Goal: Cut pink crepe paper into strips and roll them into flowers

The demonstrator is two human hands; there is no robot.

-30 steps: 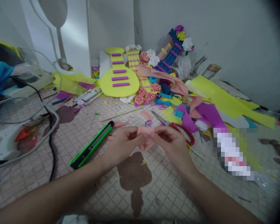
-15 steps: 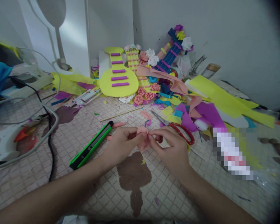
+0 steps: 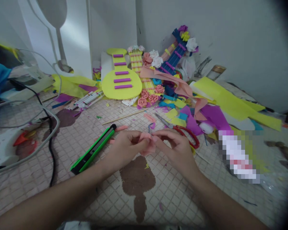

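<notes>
A small piece of salmon-pink crepe paper (image 3: 147, 148) is pinched between both hands above the middle of the table. My left hand (image 3: 126, 145) grips its left side between thumb and fingers. On its right upper edge, my right hand (image 3: 176, 147) presses with thumb and index finger. Fingers hide part of the paper. Left of my left hand lies a green box cutter (image 3: 94, 148). Scissors with red handles (image 3: 188, 135) rest just behind my right hand. A thin wooden stick (image 3: 124, 117) lies farther back.
A yellow paper guitar (image 3: 122, 84) with purple bars leans at the back, beside a blue one (image 3: 171, 62) with paper flowers. Crepe scraps (image 3: 214, 116) spread on the right. At left are cables (image 3: 54, 147) and a white glue gun (image 3: 6, 143).
My right thumb has shifted up and inward against the paper's edge, and the right fingers have bent closer. The paper has turned slightly in my left hand.
</notes>
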